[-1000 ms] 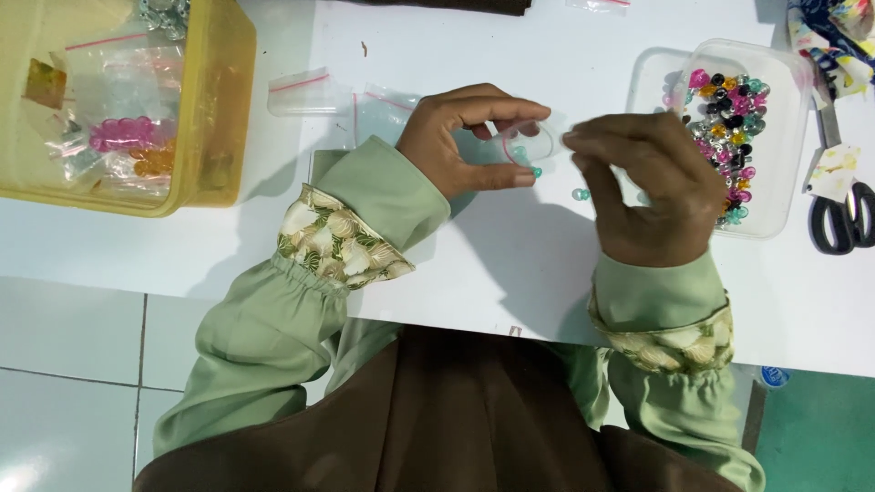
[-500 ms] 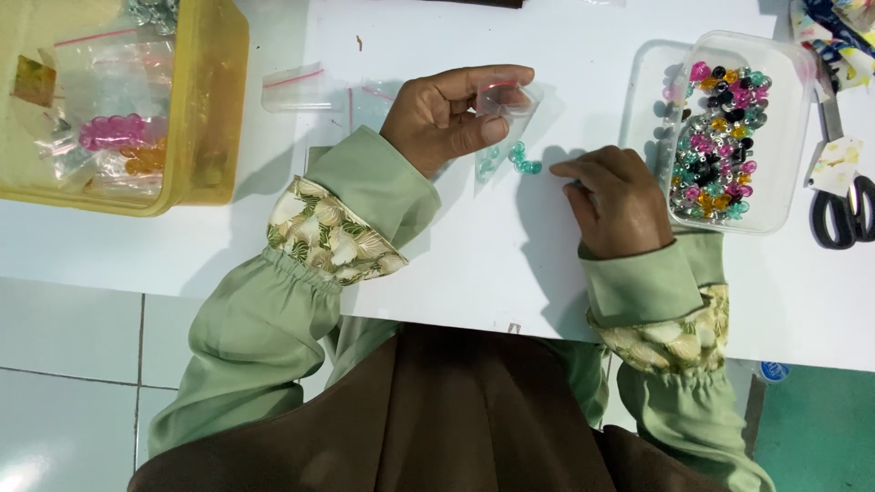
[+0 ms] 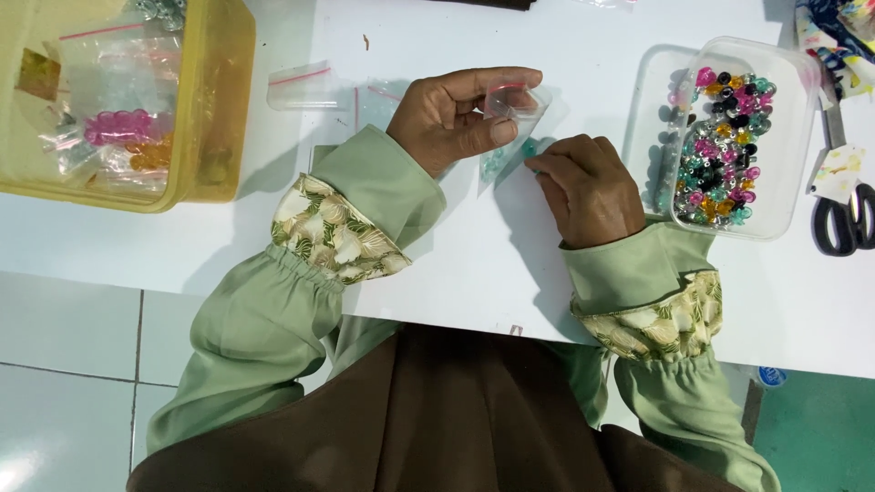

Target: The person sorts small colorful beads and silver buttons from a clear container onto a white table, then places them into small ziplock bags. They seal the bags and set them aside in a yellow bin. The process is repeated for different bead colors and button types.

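My left hand [image 3: 456,117] holds a small clear zip bag [image 3: 512,100] pinched between thumb and fingers, a little above the white table [image 3: 437,255]. My right hand [image 3: 588,189] rests on the table just right of it, its fingertips closed on a small teal bead [image 3: 529,148]. A few more teal beads [image 3: 493,164] lie on the table under the bag. Both arms wear light green sleeves with leaf-patterned cuffs.
A clear plastic box of mixed coloured beads [image 3: 725,146] stands to the right. Black-handled scissors [image 3: 843,214] lie at the far right. A yellow tub [image 3: 128,100] with bagged beads sits at the left. Empty zip bags [image 3: 301,87] lie between.
My right hand has come down from above the table to the teal beads and moved closer to the bag. My left hand has tilted the bag's mouth toward it.
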